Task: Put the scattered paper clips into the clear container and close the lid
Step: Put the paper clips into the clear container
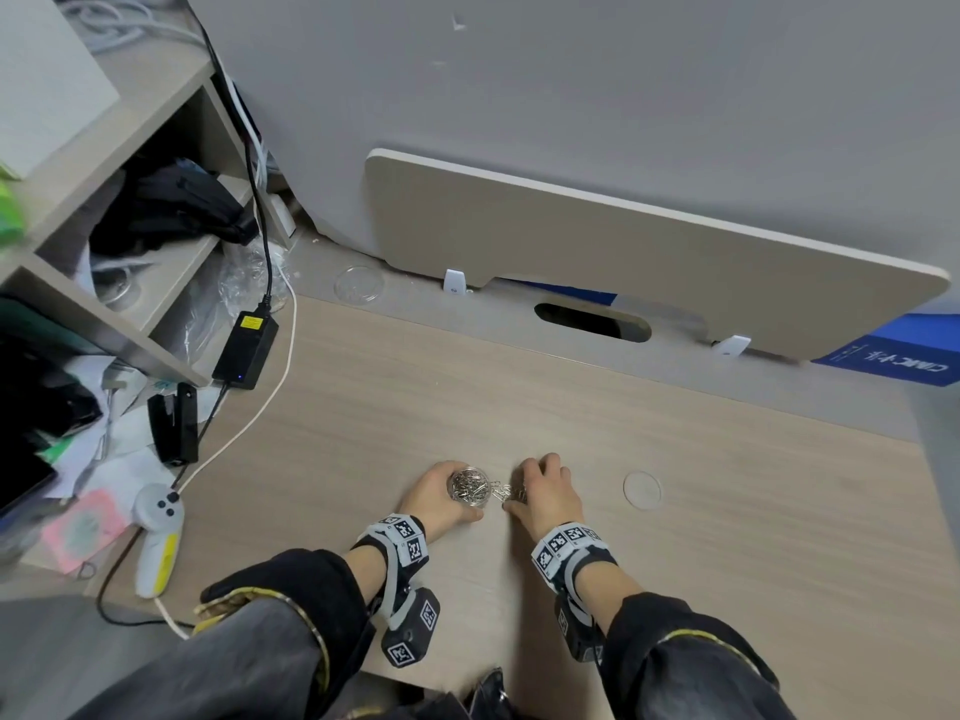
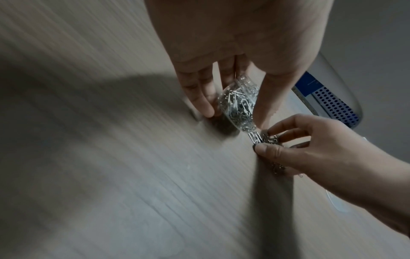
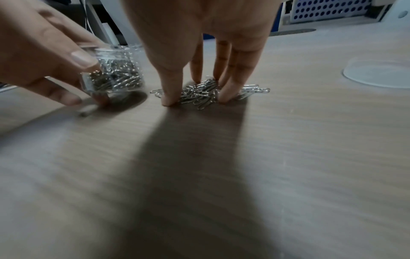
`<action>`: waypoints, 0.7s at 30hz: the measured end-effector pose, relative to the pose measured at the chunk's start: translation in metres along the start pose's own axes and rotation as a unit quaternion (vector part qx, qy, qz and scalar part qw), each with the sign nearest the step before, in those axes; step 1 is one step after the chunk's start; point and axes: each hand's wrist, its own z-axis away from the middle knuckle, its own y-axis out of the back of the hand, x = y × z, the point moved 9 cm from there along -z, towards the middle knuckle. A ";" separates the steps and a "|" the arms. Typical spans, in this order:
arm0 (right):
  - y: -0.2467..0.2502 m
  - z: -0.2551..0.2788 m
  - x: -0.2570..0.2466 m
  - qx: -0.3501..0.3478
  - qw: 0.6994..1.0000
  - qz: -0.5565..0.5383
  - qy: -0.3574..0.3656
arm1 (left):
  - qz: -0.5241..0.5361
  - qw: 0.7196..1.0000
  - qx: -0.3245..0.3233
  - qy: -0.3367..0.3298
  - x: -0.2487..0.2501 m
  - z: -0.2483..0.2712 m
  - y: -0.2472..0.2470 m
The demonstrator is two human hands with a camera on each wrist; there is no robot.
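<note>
My left hand grips a small clear container holding many silver paper clips, low over the wooden desk, its open mouth up. In the left wrist view the container sits between thumb and fingers. Just right of it lies a pile of loose paper clips. My right hand is over the pile, its thumb and fingertips planted around the clips and pinching a bunch. The round clear lid lies flat on the desk to the right, also visible in the right wrist view.
A second clear round disc lies at the desk's back left. A black power adapter, cables, a white and yellow handheld device and cluttered shelves fill the left side. A tan board leans at the back.
</note>
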 end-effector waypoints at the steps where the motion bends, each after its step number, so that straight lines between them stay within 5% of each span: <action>1: -0.001 -0.001 -0.002 -0.002 1.000 -0.008 0.011 | 0.000 1.000 0.000 0.000 0.001 0.000 0.000; 10: -0.001 -0.013 0.000 -0.007 1.000 -0.018 0.018 | 0.001 1.000 -0.006 -0.004 0.008 0.002 -0.004; 21: 0.020 -0.011 0.042 0.014 0.954 -0.281 -0.104 | -0.005 1.000 -0.013 -0.016 0.028 0.014 -0.016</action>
